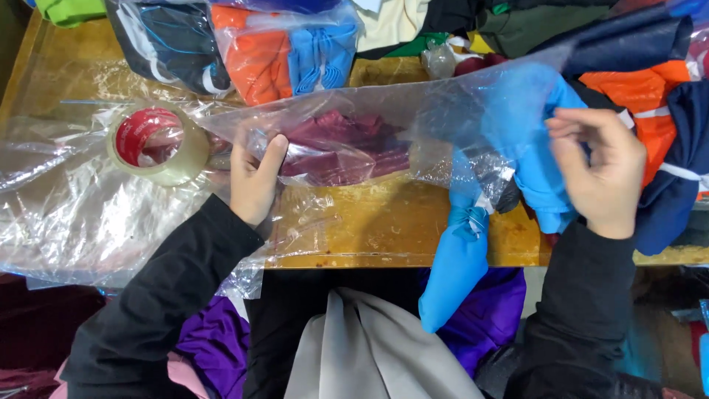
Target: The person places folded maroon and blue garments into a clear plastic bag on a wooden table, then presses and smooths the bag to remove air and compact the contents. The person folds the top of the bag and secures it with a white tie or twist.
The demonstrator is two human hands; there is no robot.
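Hidden: folded maroon garment (343, 148), blurred inside clear plastic bag (384, 111).
Left hand (253, 177): pressed flat on bag.
Right hand (602, 166): pinching bag's right end.
Nearby: tape roll (156, 144), left.

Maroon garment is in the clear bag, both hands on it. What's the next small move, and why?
Probably fold the open end over. The left hand pins the clear bag beside the maroon garment, the right hand holds the loose end, and the tape roll lies by the left hand.
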